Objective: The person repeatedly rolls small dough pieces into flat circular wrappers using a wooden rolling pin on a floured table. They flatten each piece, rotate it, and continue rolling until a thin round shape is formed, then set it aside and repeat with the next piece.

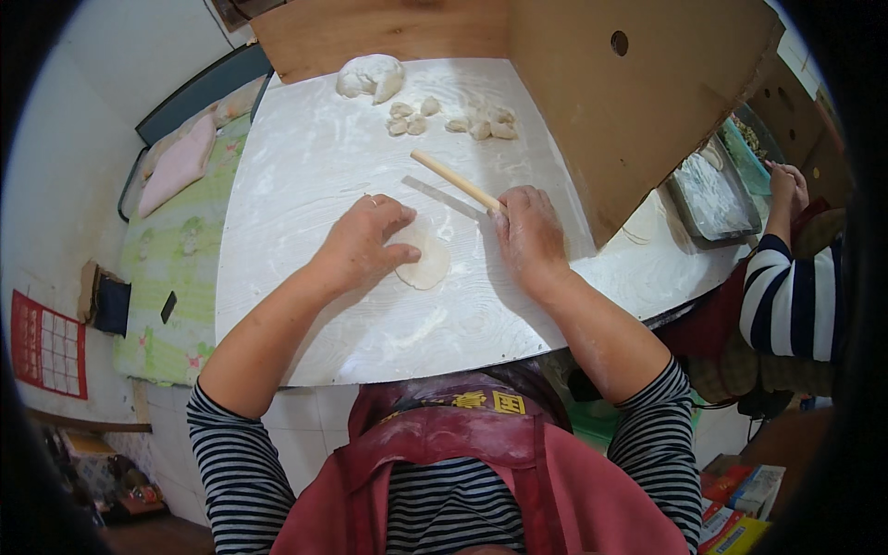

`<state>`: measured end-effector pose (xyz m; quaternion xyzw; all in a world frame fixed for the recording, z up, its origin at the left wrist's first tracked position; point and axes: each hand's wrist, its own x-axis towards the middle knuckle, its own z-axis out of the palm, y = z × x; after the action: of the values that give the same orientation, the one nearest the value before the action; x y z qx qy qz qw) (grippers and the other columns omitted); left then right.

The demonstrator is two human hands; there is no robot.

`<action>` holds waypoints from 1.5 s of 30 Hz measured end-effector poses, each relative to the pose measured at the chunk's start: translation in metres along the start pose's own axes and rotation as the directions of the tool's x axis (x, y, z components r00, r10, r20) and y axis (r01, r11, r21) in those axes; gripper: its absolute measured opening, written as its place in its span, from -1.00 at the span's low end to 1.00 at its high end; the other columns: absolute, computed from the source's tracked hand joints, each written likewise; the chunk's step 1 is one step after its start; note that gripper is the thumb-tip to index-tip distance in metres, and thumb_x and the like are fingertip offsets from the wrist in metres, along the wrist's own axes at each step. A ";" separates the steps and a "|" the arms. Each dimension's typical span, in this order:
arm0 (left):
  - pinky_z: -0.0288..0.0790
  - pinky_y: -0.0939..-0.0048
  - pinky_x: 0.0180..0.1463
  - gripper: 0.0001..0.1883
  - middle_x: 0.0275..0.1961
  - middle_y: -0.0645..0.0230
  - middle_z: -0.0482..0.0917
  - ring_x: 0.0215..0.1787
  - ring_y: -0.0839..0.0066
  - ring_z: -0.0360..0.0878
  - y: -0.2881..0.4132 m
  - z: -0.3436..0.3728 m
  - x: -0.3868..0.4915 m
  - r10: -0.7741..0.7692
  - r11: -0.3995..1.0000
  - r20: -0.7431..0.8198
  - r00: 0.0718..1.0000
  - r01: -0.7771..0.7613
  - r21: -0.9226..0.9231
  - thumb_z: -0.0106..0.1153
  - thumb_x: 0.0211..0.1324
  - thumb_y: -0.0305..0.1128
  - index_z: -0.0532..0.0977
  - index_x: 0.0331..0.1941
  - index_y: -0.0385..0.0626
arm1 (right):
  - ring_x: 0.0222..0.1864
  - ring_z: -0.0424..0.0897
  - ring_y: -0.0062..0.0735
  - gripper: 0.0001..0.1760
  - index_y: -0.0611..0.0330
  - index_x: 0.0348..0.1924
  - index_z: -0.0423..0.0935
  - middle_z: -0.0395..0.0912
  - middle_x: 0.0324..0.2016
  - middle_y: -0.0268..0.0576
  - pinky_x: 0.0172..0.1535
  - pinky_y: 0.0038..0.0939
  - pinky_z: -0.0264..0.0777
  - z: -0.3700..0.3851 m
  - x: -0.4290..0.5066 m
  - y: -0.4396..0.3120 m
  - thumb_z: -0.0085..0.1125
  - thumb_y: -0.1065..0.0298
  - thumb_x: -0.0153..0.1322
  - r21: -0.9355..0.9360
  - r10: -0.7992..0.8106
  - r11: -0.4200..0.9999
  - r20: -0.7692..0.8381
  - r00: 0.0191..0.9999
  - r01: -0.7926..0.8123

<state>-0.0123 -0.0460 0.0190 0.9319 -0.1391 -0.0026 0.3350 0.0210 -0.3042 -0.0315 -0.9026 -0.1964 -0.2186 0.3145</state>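
Note:
A thin round dough wrapper (429, 262) lies flat on a floured white table (277, 180). My left hand (364, 243) is at its left edge, thumb and fingers apart, the fingertips over or just above the dough; whether they touch it I cannot tell. My right hand (531, 239) grips the near end of a slim wooden rolling pin (454, 179). The pin slants up and left, raised off the table, and casts a shadow below. Small dough pieces (414, 119) lie beyond it in two groups, and a larger lump of dough (371, 76) rests at the back.
An upright cardboard sheet (624, 104) borders the table's right side; a wooden board (388, 28) stands behind. Past the cardboard, a co-worker's hands (787, 187) are near a floury tray (714, 194). A bed (180, 243) with a phone (168, 307) adjoins the left.

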 end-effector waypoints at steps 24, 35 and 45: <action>0.61 0.46 -0.16 -0.87 -0.23 0.31 0.59 -0.34 0.50 0.63 0.034 0.015 -0.046 -0.538 0.461 0.257 0.803 0.536 -0.707 0.21 0.37 -0.53 0.45 -0.11 -0.22 | -0.09 0.57 0.14 -0.85 0.25 -0.11 0.53 0.58 -0.15 0.06 -0.03 -0.02 0.48 -0.007 0.001 0.001 0.22 0.39 0.52 0.137 0.051 0.989 0.057 0.997 -0.058; -0.34 -0.05 0.73 -0.28 0.71 -0.02 -0.06 0.77 0.00 -0.26 0.011 0.016 -0.029 0.032 0.925 0.129 0.991 -0.079 0.372 -0.05 0.53 -0.26 -0.03 0.62 -0.25 | 0.11 0.54 0.06 -0.63 0.11 0.12 0.63 0.62 0.05 -0.02 0.14 -0.08 0.49 0.007 -0.014 -0.011 0.34 0.43 0.43 0.091 -0.225 0.972 0.102 0.969 0.216; -0.33 -0.06 0.74 -0.30 0.69 0.01 0.03 0.76 0.09 -0.19 -0.009 0.013 0.037 0.134 0.890 0.124 0.983 -0.175 0.422 -0.08 0.58 -0.18 0.00 0.61 -0.24 | 0.07 0.50 0.11 -0.66 0.15 0.14 0.62 0.58 -0.03 0.00 0.11 -0.05 0.47 0.004 0.006 0.000 0.22 0.33 0.51 -0.107 -0.086 0.988 0.237 0.968 0.114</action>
<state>0.0241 -0.0571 0.0061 0.9677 -0.2251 0.0121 0.1131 0.0273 -0.2998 -0.0313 -0.9281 -0.2635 -0.1389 0.2232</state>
